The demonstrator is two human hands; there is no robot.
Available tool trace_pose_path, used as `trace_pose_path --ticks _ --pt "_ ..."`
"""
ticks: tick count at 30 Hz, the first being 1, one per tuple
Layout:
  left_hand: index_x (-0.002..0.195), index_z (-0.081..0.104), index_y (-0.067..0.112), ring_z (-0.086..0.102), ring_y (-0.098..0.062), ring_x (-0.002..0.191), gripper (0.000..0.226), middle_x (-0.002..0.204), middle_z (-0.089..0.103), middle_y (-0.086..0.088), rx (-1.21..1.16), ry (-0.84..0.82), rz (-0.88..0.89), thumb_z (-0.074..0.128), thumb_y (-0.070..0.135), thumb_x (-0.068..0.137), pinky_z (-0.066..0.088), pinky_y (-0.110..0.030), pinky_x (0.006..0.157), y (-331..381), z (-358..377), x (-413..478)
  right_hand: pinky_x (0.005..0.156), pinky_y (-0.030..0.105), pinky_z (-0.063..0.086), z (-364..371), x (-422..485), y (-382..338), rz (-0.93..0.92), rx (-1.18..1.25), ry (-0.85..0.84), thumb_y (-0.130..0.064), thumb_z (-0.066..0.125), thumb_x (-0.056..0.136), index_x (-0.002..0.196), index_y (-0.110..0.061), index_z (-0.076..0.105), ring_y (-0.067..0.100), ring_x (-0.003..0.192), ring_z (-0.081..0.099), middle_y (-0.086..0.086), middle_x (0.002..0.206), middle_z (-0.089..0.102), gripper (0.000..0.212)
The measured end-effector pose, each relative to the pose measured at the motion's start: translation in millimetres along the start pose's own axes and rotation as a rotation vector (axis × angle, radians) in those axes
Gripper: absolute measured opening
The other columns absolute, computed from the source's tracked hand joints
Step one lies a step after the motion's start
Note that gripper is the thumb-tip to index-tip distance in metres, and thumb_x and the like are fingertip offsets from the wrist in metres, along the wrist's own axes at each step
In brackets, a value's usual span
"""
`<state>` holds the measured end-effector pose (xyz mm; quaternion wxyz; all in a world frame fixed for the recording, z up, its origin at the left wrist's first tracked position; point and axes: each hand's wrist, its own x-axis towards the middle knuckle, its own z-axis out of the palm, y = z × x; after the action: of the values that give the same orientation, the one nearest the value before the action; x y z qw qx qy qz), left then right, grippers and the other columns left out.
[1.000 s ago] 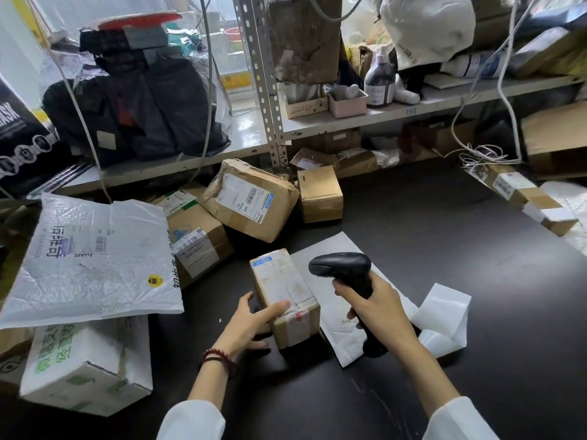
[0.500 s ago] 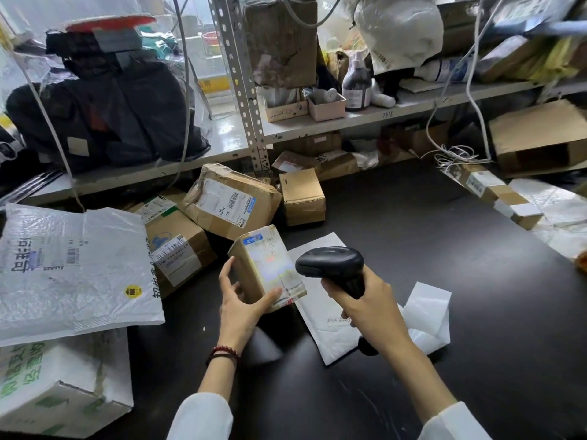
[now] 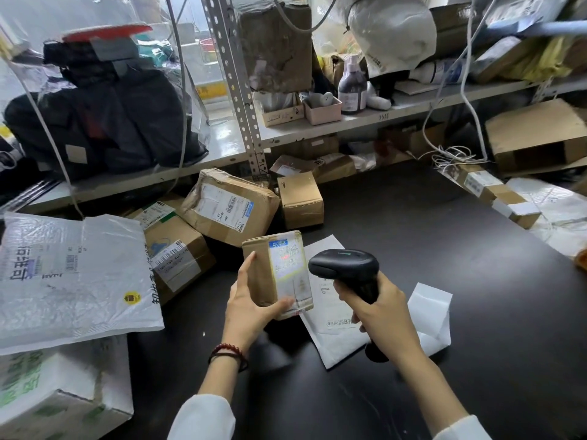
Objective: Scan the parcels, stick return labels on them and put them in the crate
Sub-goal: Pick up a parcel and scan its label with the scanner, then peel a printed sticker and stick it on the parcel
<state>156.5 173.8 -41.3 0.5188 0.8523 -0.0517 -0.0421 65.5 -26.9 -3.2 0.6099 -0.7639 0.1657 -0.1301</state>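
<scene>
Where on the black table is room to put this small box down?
Free: the table behind the white papers, up to the long box at right; the near right corner. Crowded: the left, with stacked boxes and a grey bag.

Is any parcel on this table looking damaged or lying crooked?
Yes. The taped brown parcel by the shelf post looks crumpled, and it leans tilted against the labelled box beside it.

Single head view, close, looking forward-down over black table (image 3: 413, 233) toward shelving (image 3: 349, 128)
</scene>
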Motion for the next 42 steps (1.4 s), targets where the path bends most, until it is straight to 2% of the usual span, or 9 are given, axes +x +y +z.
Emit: trace_pose_path --ticks 4,9,18,22,25,28,31,36,42 --pt "0.125 0.018 0.071 0.044 -0.018 0.124 0.106 0.127 0.037 0.005 0.010 0.002 -0.028 0.085 0.054 0.045 0.040 -0.044 0.105 0 -2 -1 0.048 0.027 0.049 -5 0 0 0.022 0.006 0.005 -0.035 0.073 0.082 0.088 -0.027 0.061 0.011 0.049 0.061 -0.001 0.075 0.070 0.016" --pt "0.128 0.015 0.068 0.039 -0.024 0.131 0.107 0.143 0.035 -0.006 0.001 -0.004 -0.062 0.089 0.044 0.055 0.037 -0.046 0.107 -1 -4 2 0.049 0.028 0.051 -7 1 1 0.025 -0.013 0.003 -0.035 0.074 0.081 0.088 -0.030 0.062 0.013 0.051 0.064 -0.003 0.070 0.066 0.014" --pt "0.134 0.017 0.063 0.039 -0.021 0.129 0.107 0.140 0.032 -0.002 0.016 -0.016 -0.065 0.089 0.040 0.057 0.037 -0.042 0.106 4 0 2 0.048 0.027 0.049 -5 4 1 0.015 0.011 0.014 -0.034 0.073 0.083 0.087 -0.027 0.061 0.013 0.049 0.060 -0.002 0.073 0.068 0.015" --pt "0.131 0.019 0.066 0.041 -0.018 0.125 0.110 0.136 0.034 0.002 0.017 -0.012 -0.060 0.085 0.056 0.045 0.039 -0.043 0.106 5 0 1 0.047 0.027 0.049 -4 6 2 0.015 0.026 0.019 -0.033 0.073 0.083 0.087 -0.024 0.061 0.014 0.049 0.060 0.001 0.074 0.069 0.015" --pt "0.134 0.023 0.063 0.042 -0.015 0.117 0.107 0.127 0.033 0.004 0.031 -0.010 -0.067 0.087 0.051 0.050 0.040 -0.041 0.105 5 1 1 0.052 0.031 0.053 -4 9 5 0.017 -0.002 -0.001 -0.037 0.072 0.083 0.091 -0.030 0.062 0.012 0.050 0.062 -0.003 0.073 0.068 0.015" --pt "0.131 0.026 0.065 0.042 -0.016 0.114 0.097 0.122 0.033 0.004 0.114 -0.009 -0.089 0.086 0.045 0.058 0.040 -0.040 0.104 7 2 -1 0.064 0.037 0.056 -2 13 17 0.055 -0.090 -0.023 -0.045 0.067 0.083 0.097 -0.040 0.058 0.011 0.060 0.066 -0.009 0.077 0.067 0.018" --pt "0.129 0.028 0.066 0.037 -0.019 0.120 0.089 0.122 0.031 0.006 0.236 0.024 -0.120 0.081 0.050 0.059 0.037 -0.045 0.105 8 3 -6 0.073 0.038 0.054 0 17 33 0.133 -0.161 -0.041 -0.054 0.062 0.081 0.112 -0.038 0.051 0.016 0.083 0.067 -0.010 0.091 0.068 0.037" --pt "0.129 0.038 0.057 0.033 -0.021 0.122 0.078 0.131 0.032 0.003 0.605 0.141 -0.135 0.072 0.058 0.058 0.030 -0.043 0.100 7 9 -20 0.074 0.033 0.046 5 19 51 0.269 -0.232 -0.113 -0.048 0.062 0.086 0.114 -0.020 0.046 0.020 0.095 0.064 0.000 0.101 0.065 0.043" --pt "0.131 0.031 0.053 0.032 -0.021 0.122 0.081 0.131 0.029 0.001 0.735 0.149 -0.077 0.066 0.069 0.060 0.030 -0.042 0.098 3 15 -34 0.067 0.025 0.041 22 11 61 0.330 -0.238 -0.183 -0.044 0.064 0.087 0.118 -0.012 0.044 0.020 0.100 0.057 0.004 0.108 0.060 0.049"
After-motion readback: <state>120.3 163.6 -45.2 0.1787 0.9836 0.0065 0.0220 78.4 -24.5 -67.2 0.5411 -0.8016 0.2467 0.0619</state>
